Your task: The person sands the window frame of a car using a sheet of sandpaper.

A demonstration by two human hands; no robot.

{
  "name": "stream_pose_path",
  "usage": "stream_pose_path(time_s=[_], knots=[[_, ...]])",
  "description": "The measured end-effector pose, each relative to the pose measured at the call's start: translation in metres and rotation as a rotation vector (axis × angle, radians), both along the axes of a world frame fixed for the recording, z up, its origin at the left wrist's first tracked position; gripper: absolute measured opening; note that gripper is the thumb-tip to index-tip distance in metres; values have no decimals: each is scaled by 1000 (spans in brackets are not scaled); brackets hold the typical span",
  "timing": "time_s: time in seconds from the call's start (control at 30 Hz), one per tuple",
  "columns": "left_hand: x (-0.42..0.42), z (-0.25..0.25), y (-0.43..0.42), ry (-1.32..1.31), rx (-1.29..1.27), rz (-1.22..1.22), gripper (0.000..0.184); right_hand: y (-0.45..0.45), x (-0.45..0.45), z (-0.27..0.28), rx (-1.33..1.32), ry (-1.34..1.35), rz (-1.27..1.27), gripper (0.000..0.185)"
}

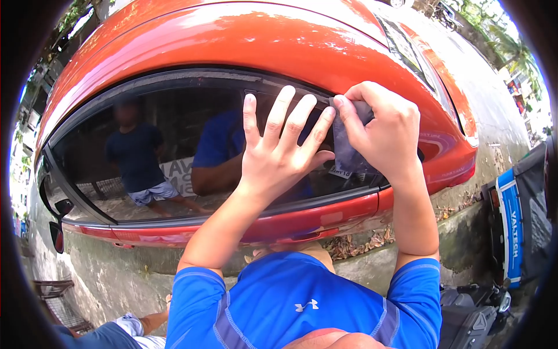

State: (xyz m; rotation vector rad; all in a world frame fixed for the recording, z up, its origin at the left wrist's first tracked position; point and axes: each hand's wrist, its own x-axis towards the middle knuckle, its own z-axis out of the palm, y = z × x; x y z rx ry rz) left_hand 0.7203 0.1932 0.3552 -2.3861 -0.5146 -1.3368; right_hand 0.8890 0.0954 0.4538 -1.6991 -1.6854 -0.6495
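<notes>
Dark grey sheet pinched at the upper rear corner of the car's side window

The dark grey sheet (347, 148) lies against the rear part of the tinted side window (87, 157) of an orange-red car (250, 43), near the glass's upper rear corner; the right hand (381, 125) holds it by its top portion, thumb and curled fingers closed narrowly on it, and the rest hangs below and to the front side of the grip, creased, towards the window's lower edge.

The left hand (279, 136) is spread wide over the glass, just forward of the sheet, back of the hand showing; its fingers reach to the window's upper edge and its thumb points at the sheet; whether the palm presses the glass cannot be told.

The side mirror (57, 235) stands at the window's front lower corner; dry leaves (363, 244) lie on the ground beside the car; a blue panel lettered VALTECH (512, 227) stands behind it; another person (104, 334) is partly visible at lower left.
</notes>
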Motion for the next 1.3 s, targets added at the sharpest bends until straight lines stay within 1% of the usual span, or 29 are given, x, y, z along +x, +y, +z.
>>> stream_pose_path(time_s=[0.2, 0.3, 0.4, 0.5, 0.6, 0.8, 0.9, 1.2, 1.3], knots=[[0, -1, 0, 12, -8, 2, 72, -4, -4, 5, -49, 25, -29, 14], [0, 0, -2, 22, -12, 7, 72, -2, -3, 5, -30, -12, 1, 14], [0, 0, -1, 13, -11, -1, 71, -2, 0, 4, -18, -2, 6, 17], [0, -3, 1, -2, -8, -3, 71, -2, -5, 3, -44, 14, -45, 18], [-1, -2, 0, 5, -17, 1, 71, 2, -8, 1, -2, -25, -21, 18], [-2, -1, 0, 12, -35, -17, 72, 1, -6, 2, -28, 0, -24, 18], [-3, -1, 1, 18, -56, -14, 72, 4, -9, 4, -25, -23, 8, 18], [-3, -1, -2, -7, -66, -34, 72, 5, -10, 6, -10, -57, -3, 18], [-3, -1, 0, -14, -54, -34, 71, 3, -10, 7, -56, -45, -32, 17]])
